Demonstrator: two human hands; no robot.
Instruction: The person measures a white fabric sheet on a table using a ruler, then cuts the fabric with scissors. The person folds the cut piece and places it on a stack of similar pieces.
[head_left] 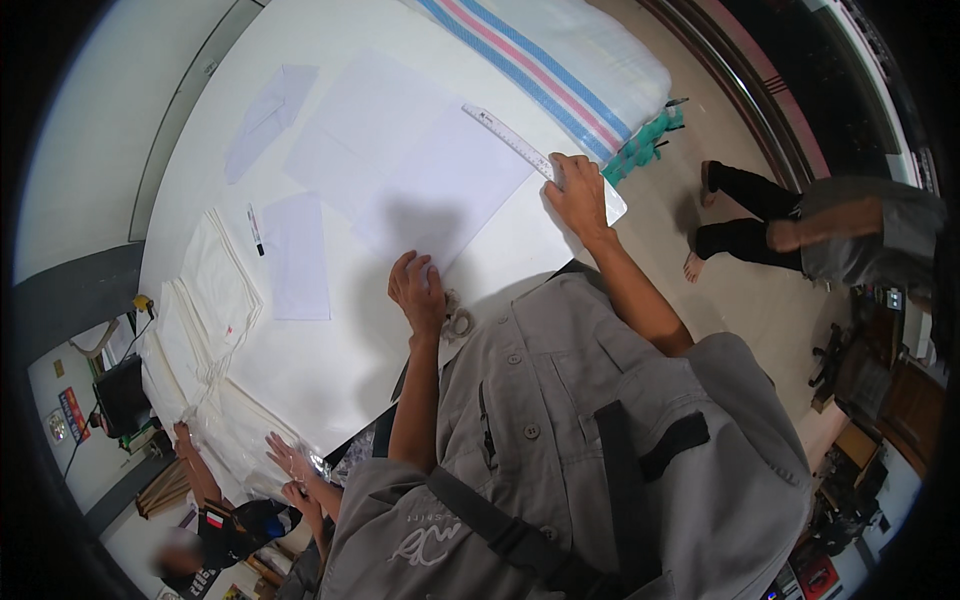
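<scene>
Right hand on the ruler, its tiny print apparently scale marks.

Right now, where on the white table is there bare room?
Free: between the small rectangular lilac sheet, folded white fabric and left hand; also between the large lilac sheet and striped white sack. Crowded: lower left, under that fabric.

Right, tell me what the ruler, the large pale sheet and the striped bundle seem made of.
Ruler: likely smooth, whitish or clear plastic, judging by its thin, pale strip and fine dark markings.
Large pale sheet: probably matte paper; it lies flat without shine.
Striped bundle: perhaps woven plastic or cloth outside; its surface bulges softly.
</scene>
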